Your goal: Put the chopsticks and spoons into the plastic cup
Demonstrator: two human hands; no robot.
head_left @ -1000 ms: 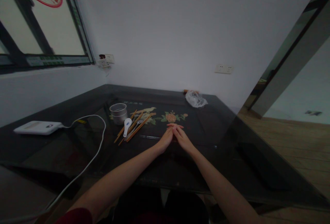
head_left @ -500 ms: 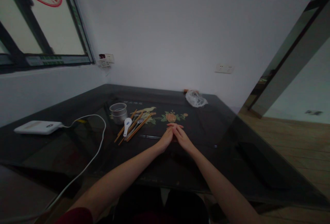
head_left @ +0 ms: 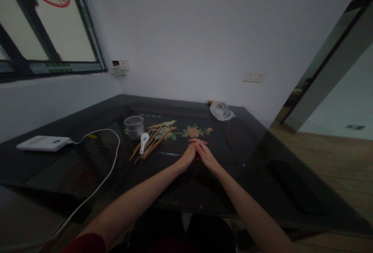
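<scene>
At the left of the dark tabletop (head_left: 239, 136) lies a white power bank (head_left: 43, 143) with a cable (head_left: 117, 154); next, a metal cup (head_left: 136, 132) stands just beside loose chopsticks (head_left: 157, 145) and a white spoon (head_left: 143, 140). Right of these, the left hand (head_left: 188, 158) and right hand (head_left: 206, 157) rest together, fingers extended and overlapping. A plastic bag (head_left: 221, 112) lies far right; a dark flat object (head_left: 295, 187), near right.

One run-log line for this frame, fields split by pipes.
left hand: touching right hand | metal cup: upright | white spoon: among chopsticks | plastic bag: on table
</scene>
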